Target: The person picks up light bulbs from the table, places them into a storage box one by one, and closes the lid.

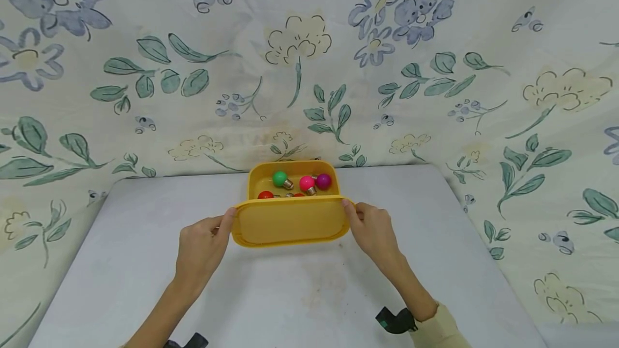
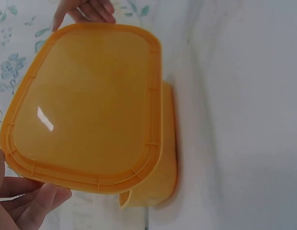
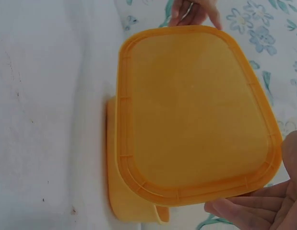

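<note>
A yellow plastic lid (image 1: 291,223) is held tilted by both hands in front of a yellow box (image 1: 256,182). My left hand (image 1: 202,246) pinches the lid's left end between thumb and fingers; my right hand (image 1: 376,234) pinches its right end. Inside the box lie several coloured bulbs with metal screw bases, among them a green bulb (image 1: 280,178), a pink bulb (image 1: 307,183), a purple bulb (image 1: 323,181) and a red bulb (image 1: 265,195). The lid hides the box's front part and some bulbs. Both wrist views show the lid (image 2: 90,105) from its ridged side.
The box stands at the back of a white table (image 1: 159,219), close to a flower-patterned cloth (image 1: 271,95) that hangs behind and around it. Small brown stains (image 1: 325,283) mark the tabletop. A black strap piece (image 1: 397,320) sits at the right wrist.
</note>
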### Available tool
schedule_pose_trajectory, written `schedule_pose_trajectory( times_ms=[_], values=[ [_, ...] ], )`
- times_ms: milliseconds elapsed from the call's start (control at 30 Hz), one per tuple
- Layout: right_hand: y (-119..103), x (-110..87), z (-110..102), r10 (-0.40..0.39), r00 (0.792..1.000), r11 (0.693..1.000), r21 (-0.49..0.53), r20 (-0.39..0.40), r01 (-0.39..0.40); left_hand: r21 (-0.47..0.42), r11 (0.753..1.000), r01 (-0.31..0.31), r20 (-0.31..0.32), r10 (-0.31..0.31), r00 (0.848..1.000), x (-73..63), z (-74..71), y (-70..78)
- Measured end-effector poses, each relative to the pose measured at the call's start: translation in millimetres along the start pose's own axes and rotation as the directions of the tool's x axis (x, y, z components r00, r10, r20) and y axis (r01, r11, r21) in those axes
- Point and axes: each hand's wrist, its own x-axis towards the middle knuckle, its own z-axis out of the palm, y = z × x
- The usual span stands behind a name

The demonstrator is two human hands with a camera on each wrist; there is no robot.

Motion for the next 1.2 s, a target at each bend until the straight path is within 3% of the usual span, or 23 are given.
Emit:
schedule_pose_trajectory(
  times_ms=[300, 700, 1000, 1200],
  values=[
    [5.9, 2.5, 0.6, 0.021, 1.000, 0.999, 0.030, -0.008, -0.021, -0.033, 0.994, 0.100, 0.040, -0.099, 0.994, -1.3, -1.4, 1.8],
    [4.8, 1.4, -4.6, 0.057, 0.997, 0.992, 0.111, 0.057, -0.063, -0.091, 0.981, 0.171, 0.055, -0.167, 0.985, -1.6, -1.7, 3.4],
    [4.9, -0.2, -5.2, 0.073, 0.994, 0.986, 0.143, 0.079, -0.084, -0.160, 0.954, 0.255, 0.066, -0.247, 0.967, 1.2, -3.0, 4.4],
    [3.5, -1.4, -5.2, 0.058, 0.997, 0.986, 0.152, 0.059, -0.067, -0.169, 0.934, 0.314, 0.116, -0.297, 0.948, 3.0, -5.8, 6.7]
  ],
)
